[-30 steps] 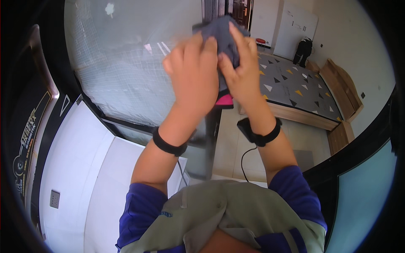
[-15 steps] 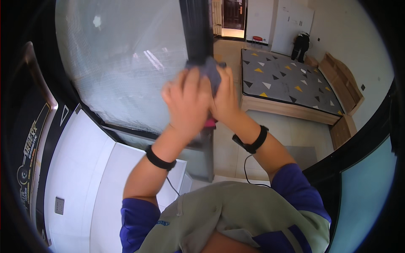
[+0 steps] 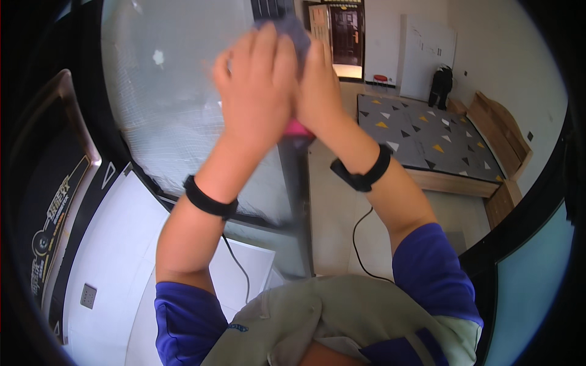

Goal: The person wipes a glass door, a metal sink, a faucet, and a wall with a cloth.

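Side by side, my left hand (image 3: 256, 85) and my right hand (image 3: 318, 91) are closed round a bunched grey-purple cloth (image 3: 292, 30). They press it to the dark upright edge frame (image 3: 296, 201) of a glass panel. A pink piece (image 3: 298, 129) shows below my palms; whether it belongs to the cloth, I cannot tell. The glass panel (image 3: 183, 97), hazy and streaked with a white spot, spreads left of my hands. Both hands are slightly blurred, and most of the cloth is hidden behind the fingers.
Thin dark cables (image 3: 361, 235) hang near both forearms. A white cabinet surface (image 3: 244, 259) lies below the panel at left. To the right stand a bed with a patterned mattress (image 3: 421, 134), a wardrobe (image 3: 424, 58) and a red stool (image 3: 380, 78). A dark frame edges the far right.
Both hands have moved up along the dark frame together with the cloth. The view has shifted a little, so the bed and the panel sit lower.
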`<state>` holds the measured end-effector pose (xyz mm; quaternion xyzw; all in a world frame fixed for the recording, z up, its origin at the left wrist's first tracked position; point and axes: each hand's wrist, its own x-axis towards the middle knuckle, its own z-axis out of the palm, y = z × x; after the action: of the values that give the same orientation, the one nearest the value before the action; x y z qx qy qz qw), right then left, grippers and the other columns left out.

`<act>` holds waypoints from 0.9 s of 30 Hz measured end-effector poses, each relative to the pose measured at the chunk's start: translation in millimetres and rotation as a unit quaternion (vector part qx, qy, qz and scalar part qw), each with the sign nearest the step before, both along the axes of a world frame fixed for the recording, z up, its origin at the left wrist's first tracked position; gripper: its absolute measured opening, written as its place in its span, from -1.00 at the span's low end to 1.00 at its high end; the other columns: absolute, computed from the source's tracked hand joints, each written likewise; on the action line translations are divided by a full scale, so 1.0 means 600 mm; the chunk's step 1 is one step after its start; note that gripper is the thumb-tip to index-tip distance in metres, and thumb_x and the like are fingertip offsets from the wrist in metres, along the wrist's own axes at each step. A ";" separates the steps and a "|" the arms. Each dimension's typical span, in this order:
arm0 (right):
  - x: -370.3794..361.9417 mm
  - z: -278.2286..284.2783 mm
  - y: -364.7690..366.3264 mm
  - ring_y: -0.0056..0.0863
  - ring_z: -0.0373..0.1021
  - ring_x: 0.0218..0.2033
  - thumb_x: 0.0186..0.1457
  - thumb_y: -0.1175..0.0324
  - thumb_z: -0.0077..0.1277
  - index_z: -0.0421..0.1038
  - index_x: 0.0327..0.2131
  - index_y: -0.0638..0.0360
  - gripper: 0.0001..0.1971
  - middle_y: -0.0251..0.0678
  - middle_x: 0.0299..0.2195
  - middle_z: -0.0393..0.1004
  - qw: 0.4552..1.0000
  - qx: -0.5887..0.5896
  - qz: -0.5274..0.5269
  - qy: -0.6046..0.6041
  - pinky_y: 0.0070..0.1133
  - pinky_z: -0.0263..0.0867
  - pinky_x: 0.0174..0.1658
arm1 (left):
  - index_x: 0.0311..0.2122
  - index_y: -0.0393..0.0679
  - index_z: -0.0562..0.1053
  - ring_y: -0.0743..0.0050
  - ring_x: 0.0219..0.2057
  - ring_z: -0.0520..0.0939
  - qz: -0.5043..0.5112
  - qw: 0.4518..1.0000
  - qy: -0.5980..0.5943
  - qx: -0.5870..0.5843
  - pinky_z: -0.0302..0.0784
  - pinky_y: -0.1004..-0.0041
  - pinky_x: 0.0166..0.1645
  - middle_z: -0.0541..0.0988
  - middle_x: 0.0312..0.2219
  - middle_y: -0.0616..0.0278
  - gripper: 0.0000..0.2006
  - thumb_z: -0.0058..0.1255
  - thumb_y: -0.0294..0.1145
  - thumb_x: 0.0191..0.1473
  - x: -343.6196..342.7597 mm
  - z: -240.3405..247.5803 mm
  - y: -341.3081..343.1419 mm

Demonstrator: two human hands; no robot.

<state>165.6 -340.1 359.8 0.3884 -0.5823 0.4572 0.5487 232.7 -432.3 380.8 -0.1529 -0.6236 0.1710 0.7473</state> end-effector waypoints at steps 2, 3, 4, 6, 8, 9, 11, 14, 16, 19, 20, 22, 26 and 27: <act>0.003 -0.050 0.007 0.09 0.30 -0.23 0.03 0.20 0.04 0.09 0.07 0.24 -0.41 0.05 -0.20 0.25 1.000 0.022 0.001 -0.002 -0.24 0.27 -0.22 | -0.08 -0.31 0.37 -0.05 -0.02 0.42 -0.070 0.992 -0.104 -0.004 0.27 0.13 0.04 0.42 -0.04 -0.04 -0.61 -0.07 -0.54 -0.11 0.016 -0.043 0.003; 0.002 -0.080 0.003 0.10 0.29 -0.23 0.03 0.21 0.03 0.08 0.09 0.25 -0.40 0.06 -0.20 0.25 0.999 0.033 0.002 -0.001 -0.24 0.27 -0.21 | -0.09 -0.37 0.37 -0.10 -0.02 0.42 -0.080 0.987 -0.140 -0.008 0.28 0.09 0.05 0.41 -0.05 -0.11 -0.63 -0.07 -0.55 -0.10 0.022 -0.072 -0.007; 0.001 -0.114 0.014 0.10 0.29 -0.22 0.03 0.21 0.03 0.07 0.09 0.27 -0.39 0.08 -0.19 0.25 0.999 0.051 -0.007 -0.009 -0.24 0.27 -0.21 | -0.11 -0.42 0.37 -0.15 -0.02 0.43 -0.101 0.979 -0.177 -0.015 0.29 0.06 0.07 0.40 -0.05 -0.17 -0.64 -0.08 -0.56 -0.10 0.019 -0.099 -0.007; -0.003 -0.150 0.018 0.10 0.29 -0.22 0.03 0.21 0.04 0.06 0.10 0.28 -0.38 0.09 -0.18 0.24 0.998 0.063 -0.006 -0.006 -0.24 0.27 -0.21 | -0.10 -0.42 0.36 -0.16 0.00 0.40 -0.099 0.976 -0.191 -0.026 0.25 0.04 0.11 0.38 -0.04 -0.19 -0.63 -0.09 -0.56 -0.09 0.025 -0.140 -0.010; -0.009 -0.170 0.021 0.12 0.29 -0.21 0.02 0.20 0.05 0.06 0.09 0.32 -0.36 0.13 -0.14 0.24 0.998 0.060 0.011 -0.021 -0.24 0.26 -0.20 | -0.09 -0.43 0.35 -0.17 0.03 0.38 -0.096 0.971 -0.216 -0.026 0.21 0.03 0.14 0.37 -0.02 -0.20 -0.63 -0.10 -0.55 -0.09 0.032 -0.144 -0.005; -0.017 -0.168 0.016 0.12 0.30 -0.21 0.03 0.21 0.04 0.07 0.07 0.35 -0.38 0.14 -0.12 0.25 0.999 0.045 -0.025 0.014 -0.24 0.26 -0.18 | -0.08 -0.42 0.34 -0.17 0.04 0.36 -0.072 0.974 -0.212 -0.039 0.20 0.02 0.15 0.35 -0.01 -0.20 -0.62 -0.11 -0.54 -0.08 0.037 -0.132 -0.004; -0.018 -0.126 0.018 0.11 0.29 -0.21 0.04 0.22 0.03 0.08 0.06 0.36 -0.41 0.13 -0.14 0.27 0.998 0.059 0.013 0.009 -0.25 0.26 -0.16 | -0.04 -0.39 0.31 -0.14 0.08 0.32 -0.017 0.979 -0.199 -0.051 0.19 0.00 0.15 0.31 0.03 -0.19 -0.59 -0.12 -0.50 -0.06 0.033 -0.099 -0.002; -0.019 -0.026 0.017 0.09 0.28 -0.21 0.07 0.27 0.00 0.11 0.01 0.37 -0.49 0.10 -0.21 0.30 0.997 0.049 0.006 0.062 -0.26 0.26 -0.16 | -0.04 -0.32 0.31 -0.05 0.04 0.37 0.006 0.992 -0.121 -0.044 0.20 -0.01 0.14 0.36 -0.01 -0.10 -0.59 -0.09 -0.51 -0.09 0.018 -0.020 -0.006; -0.021 0.039 0.019 0.08 0.27 -0.19 0.11 0.23 -0.05 0.14 0.00 0.32 -0.52 0.08 -0.22 0.29 0.998 0.032 0.018 0.043 -0.27 0.24 -0.13 | -0.07 -0.27 0.33 0.03 0.00 0.40 0.004 0.995 -0.088 -0.044 0.23 0.01 0.12 0.38 -0.05 -0.02 -0.61 -0.10 -0.48 -0.09 0.009 0.048 -0.005; -0.026 0.097 0.030 -0.05 0.24 -0.10 0.23 0.10 -0.27 0.22 0.01 0.18 -0.59 0.03 -0.16 0.27 0.991 -0.004 0.137 0.004 -0.37 0.15 0.03 | -0.09 -0.22 0.34 0.07 -0.05 0.44 -0.018 0.997 -0.064 -0.037 0.27 0.05 0.09 0.41 -0.10 0.03 -0.63 -0.07 -0.49 -0.11 0.003 0.086 -0.005; -0.027 0.104 0.036 -0.10 0.23 -0.09 0.26 0.10 -0.33 0.22 0.02 0.19 -0.58 0.01 -0.15 0.26 0.984 0.005 0.175 0.017 -0.40 0.12 0.05 | -0.09 -0.21 0.34 0.03 -0.06 0.45 -0.043 0.996 -0.076 -0.033 0.29 0.07 0.09 0.42 -0.10 0.01 -0.61 -0.03 -0.54 -0.13 0.005 0.092 -0.004; -0.042 0.084 0.022 -0.13 0.23 -0.10 0.26 0.19 -0.31 0.21 0.04 0.21 -0.62 0.00 -0.15 0.25 0.976 -0.014 0.216 -0.015 -0.40 0.12 0.05 | -0.07 -0.26 0.33 -0.03 -0.06 0.44 -0.046 0.996 -0.070 -0.037 0.30 0.10 0.09 0.41 -0.08 -0.05 -0.61 -0.06 -0.53 -0.10 -0.007 0.065 -0.009; -0.034 -0.052 -0.008 -0.11 0.23 -0.15 0.18 0.42 -0.26 0.21 0.02 0.25 -0.67 -0.01 -0.18 0.24 0.993 -0.041 0.104 0.038 -0.38 0.17 -0.04 | -0.07 -0.39 0.32 -0.14 0.03 0.39 -0.004 0.987 -0.153 -0.051 0.27 0.10 0.13 0.35 -0.02 -0.22 -0.63 -0.14 -0.49 -0.04 0.017 -0.057 -0.010; -0.028 -0.092 -0.009 -0.11 0.23 -0.17 0.17 0.44 -0.24 0.20 0.01 0.27 -0.67 0.00 -0.19 0.24 0.993 -0.032 0.107 0.028 -0.36 0.18 -0.06 | -0.08 -0.39 0.33 -0.13 0.05 0.38 0.008 0.984 -0.169 -0.059 0.27 0.11 0.13 0.34 0.00 -0.23 -0.63 -0.14 -0.48 -0.04 0.021 -0.095 -0.014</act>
<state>149.0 -345.7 304.4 0.4436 -0.5068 0.5206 0.5247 245.4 -440.7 324.1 -0.2189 -0.7311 0.1852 0.6190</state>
